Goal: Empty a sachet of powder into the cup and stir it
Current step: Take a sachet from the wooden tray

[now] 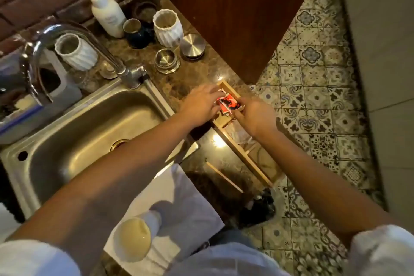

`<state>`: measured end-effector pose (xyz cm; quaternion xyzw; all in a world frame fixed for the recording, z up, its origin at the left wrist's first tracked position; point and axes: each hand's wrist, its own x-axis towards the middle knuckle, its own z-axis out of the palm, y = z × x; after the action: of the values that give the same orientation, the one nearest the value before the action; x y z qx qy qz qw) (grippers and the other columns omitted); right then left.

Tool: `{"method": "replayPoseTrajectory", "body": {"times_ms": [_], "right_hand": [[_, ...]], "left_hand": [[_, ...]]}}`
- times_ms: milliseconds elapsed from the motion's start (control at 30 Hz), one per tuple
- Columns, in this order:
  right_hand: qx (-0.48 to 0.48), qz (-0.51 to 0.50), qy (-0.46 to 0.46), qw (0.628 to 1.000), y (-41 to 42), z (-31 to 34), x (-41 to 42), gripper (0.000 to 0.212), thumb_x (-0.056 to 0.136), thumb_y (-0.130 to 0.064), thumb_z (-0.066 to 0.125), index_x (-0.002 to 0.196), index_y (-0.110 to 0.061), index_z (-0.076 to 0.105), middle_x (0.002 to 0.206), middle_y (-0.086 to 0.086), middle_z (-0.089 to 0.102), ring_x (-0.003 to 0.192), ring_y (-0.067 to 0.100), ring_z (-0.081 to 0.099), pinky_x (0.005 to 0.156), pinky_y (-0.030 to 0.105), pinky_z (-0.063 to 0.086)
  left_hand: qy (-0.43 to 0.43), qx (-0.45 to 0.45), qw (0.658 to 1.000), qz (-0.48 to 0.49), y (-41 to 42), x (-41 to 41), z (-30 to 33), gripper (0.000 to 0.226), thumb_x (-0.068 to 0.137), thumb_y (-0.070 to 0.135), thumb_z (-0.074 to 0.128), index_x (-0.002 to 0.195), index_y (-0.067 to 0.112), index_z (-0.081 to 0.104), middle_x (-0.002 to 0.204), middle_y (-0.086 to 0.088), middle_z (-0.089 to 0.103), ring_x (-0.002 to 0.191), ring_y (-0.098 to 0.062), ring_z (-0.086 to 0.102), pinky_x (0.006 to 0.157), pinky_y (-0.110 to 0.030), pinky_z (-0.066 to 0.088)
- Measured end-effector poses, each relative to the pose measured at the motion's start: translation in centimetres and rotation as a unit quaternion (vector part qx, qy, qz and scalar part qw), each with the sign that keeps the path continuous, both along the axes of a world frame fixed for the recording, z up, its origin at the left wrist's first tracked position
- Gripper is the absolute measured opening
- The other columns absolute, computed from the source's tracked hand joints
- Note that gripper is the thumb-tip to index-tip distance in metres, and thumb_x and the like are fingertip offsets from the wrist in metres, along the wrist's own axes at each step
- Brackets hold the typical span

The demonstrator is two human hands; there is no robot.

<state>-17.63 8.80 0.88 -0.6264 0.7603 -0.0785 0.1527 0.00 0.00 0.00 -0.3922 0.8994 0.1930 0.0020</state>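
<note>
A white cup [132,238] holding pale liquid stands on a white cloth [179,204] near the bottom of the head view. Farther out, a long wooden compartment box [244,154] lies along the counter's right edge. Its far compartment holds red sachets [229,103] with black print. My left hand [201,105] rests on the sachets from the left, fingers spread over them. My right hand [253,116] pinches the right edge of the top red sachet. A thin wooden stick [224,177] lies on the counter beside the box.
A steel sink [74,127] with a curved tap [67,36] fills the left. Behind it stand a white pump bottle [107,11], two white ribbed pots [76,51], a dark cup, and steel tins [167,60]. The counter drops to patterned floor tiles [313,96] on the right.
</note>
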Motion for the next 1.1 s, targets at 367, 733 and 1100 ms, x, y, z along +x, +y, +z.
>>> {"method": "replayPoseTrajectory", "body": {"times_ms": [367, 733, 1100], "right_hand": [[0.115, 0.033, 0.095, 0.988, -2.9, -0.4, 0.8, 0.051, 0.09, -0.065, 0.059, 0.112, -0.02, 0.068, 0.09, 0.004, 0.072, 0.08, 0.026, 0.069, 0.07, 0.034, 0.057], [0.137, 0.028, 0.101, 0.985, -3.2, -0.1, 1.3, 0.041, 0.094, -0.055, 0.062, 0.103, -0.016, 0.069, 0.082, 0.003, 0.067, 0.075, 0.024, 0.067, 0.067, 0.032, 0.053], [0.104, 0.023, 0.081, 0.991, -2.3, 0.4, 1.4, 0.029, 0.099, -0.039, 0.054, 0.1, -0.016, 0.072, 0.081, 0.005, 0.069, 0.075, 0.027, 0.068, 0.071, 0.036, 0.058]], "left_hand": [[-0.083, -0.016, 0.996, -0.032, -0.8, -1.6, -1.3, 0.054, 0.096, 0.039, 0.066, 0.148, 0.033, 0.051, 0.17, -0.01, 0.019, 0.156, -0.037, 0.01, 0.124, -0.057, 0.015], [-0.08, -0.035, 0.996, -0.028, -0.7, -1.8, -1.1, 0.049, 0.097, 0.037, 0.065, 0.144, 0.032, 0.056, 0.168, -0.01, 0.024, 0.157, -0.037, 0.01, 0.124, -0.057, 0.015], [-0.092, -0.043, 0.994, -0.03, -0.5, -1.9, -0.4, 0.041, 0.097, 0.038, 0.064, 0.138, 0.036, 0.06, 0.167, -0.01, 0.028, 0.156, -0.038, 0.013, 0.124, -0.057, 0.014]]}}
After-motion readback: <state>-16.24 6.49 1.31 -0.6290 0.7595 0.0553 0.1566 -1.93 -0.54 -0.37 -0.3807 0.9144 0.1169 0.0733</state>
